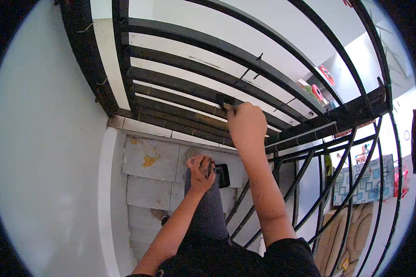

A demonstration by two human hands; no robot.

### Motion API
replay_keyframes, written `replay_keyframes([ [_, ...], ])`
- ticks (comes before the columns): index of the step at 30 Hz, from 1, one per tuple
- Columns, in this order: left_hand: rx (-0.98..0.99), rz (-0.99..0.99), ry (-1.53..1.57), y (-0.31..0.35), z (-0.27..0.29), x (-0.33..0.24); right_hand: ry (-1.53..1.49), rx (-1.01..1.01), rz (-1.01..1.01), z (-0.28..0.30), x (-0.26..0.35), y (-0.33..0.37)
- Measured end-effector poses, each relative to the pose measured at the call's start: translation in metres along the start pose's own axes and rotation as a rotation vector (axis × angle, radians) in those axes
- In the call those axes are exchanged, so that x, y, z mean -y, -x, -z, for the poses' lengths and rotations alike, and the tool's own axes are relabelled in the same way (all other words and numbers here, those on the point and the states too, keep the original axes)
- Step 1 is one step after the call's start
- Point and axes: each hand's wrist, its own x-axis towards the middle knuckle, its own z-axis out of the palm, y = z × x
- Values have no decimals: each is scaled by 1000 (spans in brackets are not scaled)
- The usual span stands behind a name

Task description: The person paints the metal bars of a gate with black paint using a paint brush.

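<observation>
My right hand [247, 122] is raised to the railing, its fingers closed round a paintbrush [224, 103] whose dark head touches one of the black metal bars [180, 94]. Most of the brush is hidden by the fingers. Lower down, my left hand [201, 171] rests at my knee, smeared with black. Its fingers are curled at the edge of a small black container [223, 175], which they seem to grip. What lies inside the container is too dark to make out.
White wall [55, 138] rises on the left. Grey floor tiles [148, 191] with a yellowish stain lie below. On the right, a black slanted railing [342, 175] stands before a blue patterned cloth [363, 180] and a tan cushioned item [349, 231]. Wire ties hang on several bars.
</observation>
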Motion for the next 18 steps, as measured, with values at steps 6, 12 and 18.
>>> replay_keyframes([
  [6, -71, -37, 34, -3, -9, -22, -133, 23, 162, -15, 63, -21],
  [12, -159, -50, 42, -7, -2, -11, -63, 23, 159, -11, 65, -16],
  [18, -73, 72, 1, -3, -1, 5, 27, 33, 195, -10, 89, -15],
])
